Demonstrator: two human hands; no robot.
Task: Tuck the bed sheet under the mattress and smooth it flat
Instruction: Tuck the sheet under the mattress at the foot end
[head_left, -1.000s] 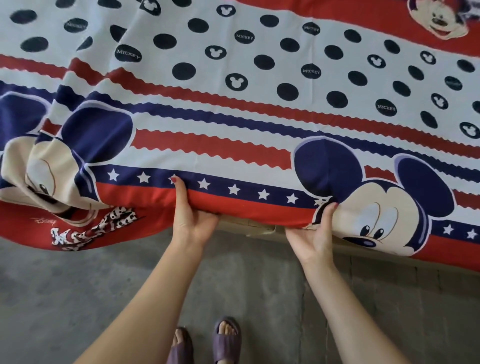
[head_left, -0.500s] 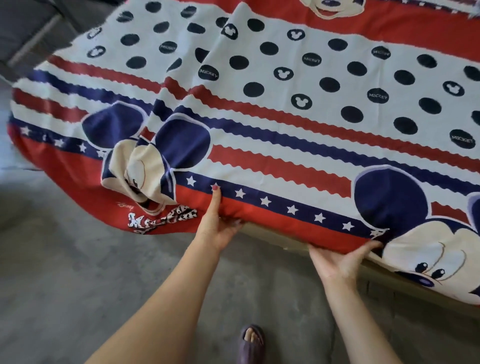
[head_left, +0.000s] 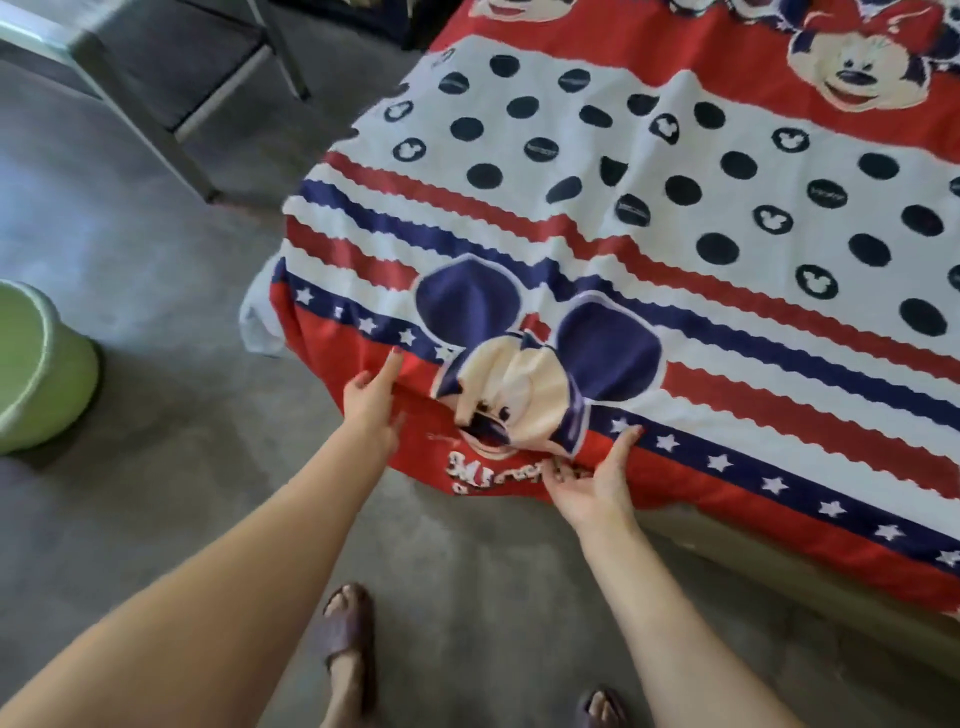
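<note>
The bed sheet (head_left: 675, 218) covers the mattress; it is white with dark dots, red and navy stripes and cartoon mouse prints. Its red border hangs over the near side close to the left corner, and the mouse face there is bunched into folds (head_left: 514, 395). My left hand (head_left: 371, 402) grips the hanging red border left of the bunched face, thumb lying on top. My right hand (head_left: 592, 483) is palm up under the border right of the face, thumb on the star band, fingers curled on the lettering. A bare strip of mattress side (head_left: 769, 587) shows below the sheet at right.
A green bucket (head_left: 36, 369) stands on the grey concrete floor at the left. A grey metal frame with legs (head_left: 156, 119) stands beyond the bed's corner. My feet in purple sandals (head_left: 345, 634) are close to the bedside.
My view and both hands have shifted left along the bed's edge to the bunched mouse face near the corner. The bucket and metal frame have come into view.
</note>
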